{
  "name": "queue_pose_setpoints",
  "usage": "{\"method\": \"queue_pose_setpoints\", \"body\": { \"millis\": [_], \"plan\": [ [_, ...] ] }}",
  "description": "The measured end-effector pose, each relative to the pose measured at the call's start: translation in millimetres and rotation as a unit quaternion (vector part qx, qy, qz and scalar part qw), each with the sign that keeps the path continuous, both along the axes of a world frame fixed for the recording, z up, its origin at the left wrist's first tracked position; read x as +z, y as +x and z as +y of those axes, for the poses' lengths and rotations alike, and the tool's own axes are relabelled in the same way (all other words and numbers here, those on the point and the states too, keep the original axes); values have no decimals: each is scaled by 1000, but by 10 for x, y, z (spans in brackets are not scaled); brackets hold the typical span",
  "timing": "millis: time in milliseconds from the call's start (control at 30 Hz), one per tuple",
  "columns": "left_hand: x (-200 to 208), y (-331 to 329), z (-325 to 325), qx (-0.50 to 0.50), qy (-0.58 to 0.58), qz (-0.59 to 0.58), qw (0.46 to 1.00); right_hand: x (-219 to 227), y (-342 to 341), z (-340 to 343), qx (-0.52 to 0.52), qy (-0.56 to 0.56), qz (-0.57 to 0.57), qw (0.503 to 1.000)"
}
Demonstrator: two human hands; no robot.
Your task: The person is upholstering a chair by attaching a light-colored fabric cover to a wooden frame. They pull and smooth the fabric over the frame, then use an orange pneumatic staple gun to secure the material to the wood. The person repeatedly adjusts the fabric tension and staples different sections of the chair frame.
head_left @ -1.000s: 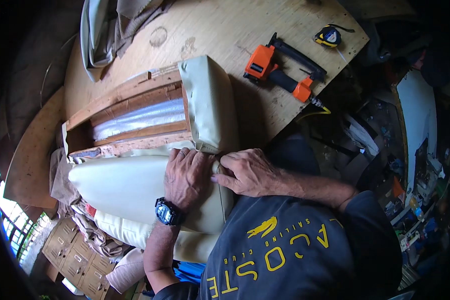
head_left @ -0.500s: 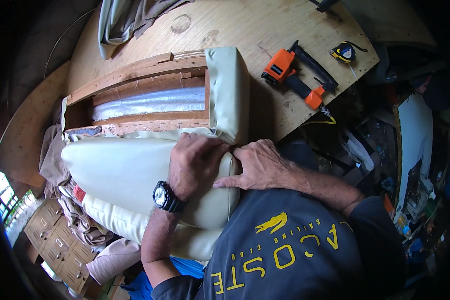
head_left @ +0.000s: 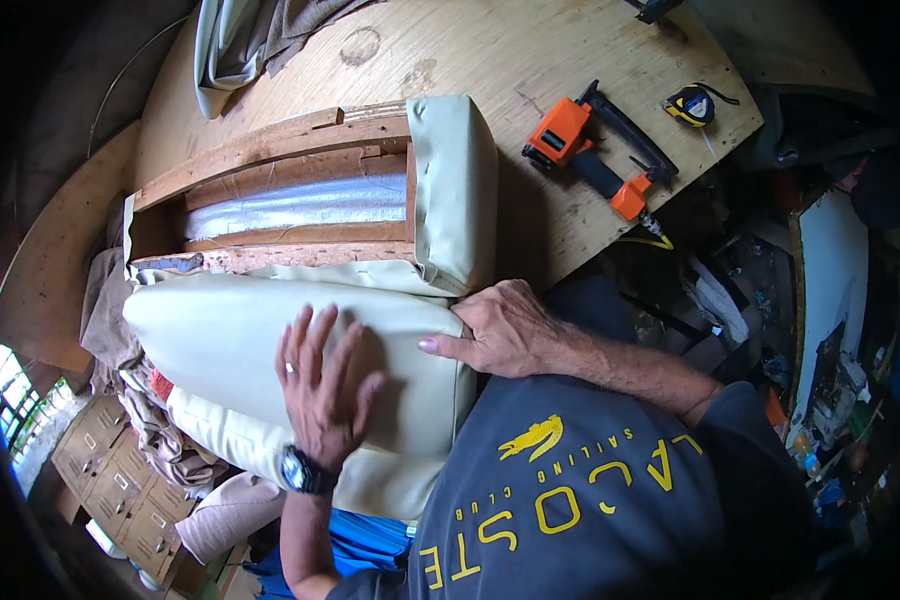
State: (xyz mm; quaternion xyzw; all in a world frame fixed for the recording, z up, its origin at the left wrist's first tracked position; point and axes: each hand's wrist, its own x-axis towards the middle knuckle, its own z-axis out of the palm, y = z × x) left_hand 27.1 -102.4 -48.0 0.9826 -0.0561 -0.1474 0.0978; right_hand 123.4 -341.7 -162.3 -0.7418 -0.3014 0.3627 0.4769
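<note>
Cream cushion [head_left: 215,325] has right grip [head_left: 508,325] clasping its corner, left grip [head_left: 320,395] spread over it.

The desk [head_left: 515,50] is pale, stained plywood. On it, an upholstered wooden frame [head_left: 305,257] lies at the near left, an orange-and-black staple gun [head_left: 597,172] to the frame's right, and a yellow-and-black tape measure [head_left: 689,105] by the right corner. Pale vinyl [head_left: 225,60] and brown cloth [head_left: 295,28] lie far left.

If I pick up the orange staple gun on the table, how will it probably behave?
The staple gun should feel rigid, given its hard-looking body. The yellow hose at its handle end may tug. Lying on its side, it seems unlikely to roll.
</note>
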Motion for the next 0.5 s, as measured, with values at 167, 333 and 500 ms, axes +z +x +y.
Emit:
{"method": "queue_pose_setpoints", "body": {
  "millis": [167, 333, 500],
  "plan": [
    [-292, -288, -161, -4, 10, 18, 1000, -111, -85, -1, -45, 89, -21, 995],
    [-397, 51, -395, -78, -26, 57, 995, -213, -189, -98, -82, 84, -44, 992],
    [-495, 53, -388, -85, -35, 53, 994, -185, -143, -167, -79, 70, -63, 992]
  ]
}}
